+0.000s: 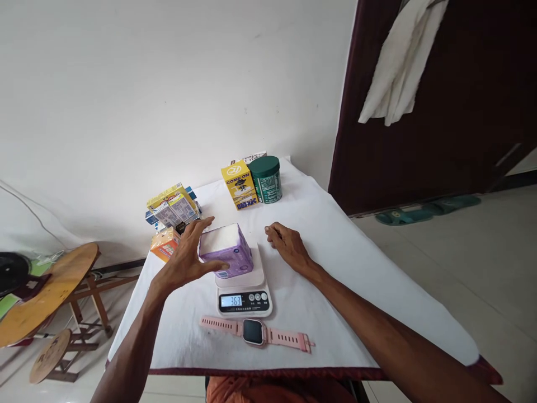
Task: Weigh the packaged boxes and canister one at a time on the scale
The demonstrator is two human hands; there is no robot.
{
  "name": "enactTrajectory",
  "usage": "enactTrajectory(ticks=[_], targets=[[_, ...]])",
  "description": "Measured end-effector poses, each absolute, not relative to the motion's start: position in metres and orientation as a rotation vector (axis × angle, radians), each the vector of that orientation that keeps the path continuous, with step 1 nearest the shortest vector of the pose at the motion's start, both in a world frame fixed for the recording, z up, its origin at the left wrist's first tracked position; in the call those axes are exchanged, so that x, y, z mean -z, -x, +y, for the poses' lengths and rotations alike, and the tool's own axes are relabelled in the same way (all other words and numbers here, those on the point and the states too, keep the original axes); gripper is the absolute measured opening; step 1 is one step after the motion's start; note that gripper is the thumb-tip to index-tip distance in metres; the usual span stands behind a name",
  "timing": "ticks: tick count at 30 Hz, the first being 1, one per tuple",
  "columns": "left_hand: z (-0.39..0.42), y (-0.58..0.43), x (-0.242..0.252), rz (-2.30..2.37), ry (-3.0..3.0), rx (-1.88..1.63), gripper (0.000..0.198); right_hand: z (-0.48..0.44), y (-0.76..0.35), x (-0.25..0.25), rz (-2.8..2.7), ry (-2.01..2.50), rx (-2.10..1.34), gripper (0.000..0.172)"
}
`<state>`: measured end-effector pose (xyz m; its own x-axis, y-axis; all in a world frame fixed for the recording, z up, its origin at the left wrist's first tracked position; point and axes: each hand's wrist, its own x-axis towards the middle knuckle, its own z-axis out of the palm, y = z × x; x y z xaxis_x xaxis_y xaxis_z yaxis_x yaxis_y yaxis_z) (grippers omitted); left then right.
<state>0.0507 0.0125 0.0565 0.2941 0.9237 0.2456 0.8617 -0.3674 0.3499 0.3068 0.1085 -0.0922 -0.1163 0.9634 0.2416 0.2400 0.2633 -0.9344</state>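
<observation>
Purple-wrapped pack (pixel 235 258), one, white-topped: on the white scale (pixel 241 283), its display (pixel 230 301) lit at 363. Left hand (pixel 184 256): spread wide at the pack, thumb across its near side; firmness of contact cannot be told. Right hand (pixel 291 247): curled narrow, over the worktop (pixel 321 221), right of the scale. Pink-strapped watch (pixel 253 332): laid out, just nearer.

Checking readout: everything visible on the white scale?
The white scale, plastic-looking, lies flat on the white tablecloth. Its near end has a black panel with a lit display reading 363 and three round buttons. The purple pack rests on its platform. The pink watch lies in front; contact is unclear.
</observation>
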Motion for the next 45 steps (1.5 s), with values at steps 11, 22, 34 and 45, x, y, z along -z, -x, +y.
enactTrajectory(ticks=[11,22,34,45], targets=[[0.028,-0.057,-0.080,1.618,-2.488,-0.315,0.065,0.110,-0.307,0.093,-1.549,1.133,-0.949,0.041],[0.185,-0.107,-0.115,1.970,-2.698,-1.098,0.063,0.108,-0.308,0.092,-1.557,1.117,-0.959,0.042],[0.251,-0.112,-0.072,1.768,-2.832,-0.925,0.065,0.111,-0.307,0.093,-1.604,1.106,-0.908,0.041],[0.123,-0.096,-0.024,1.626,-2.857,-1.199,0.063,0.104,-0.311,0.092,-1.640,1.127,-0.981,0.042]])
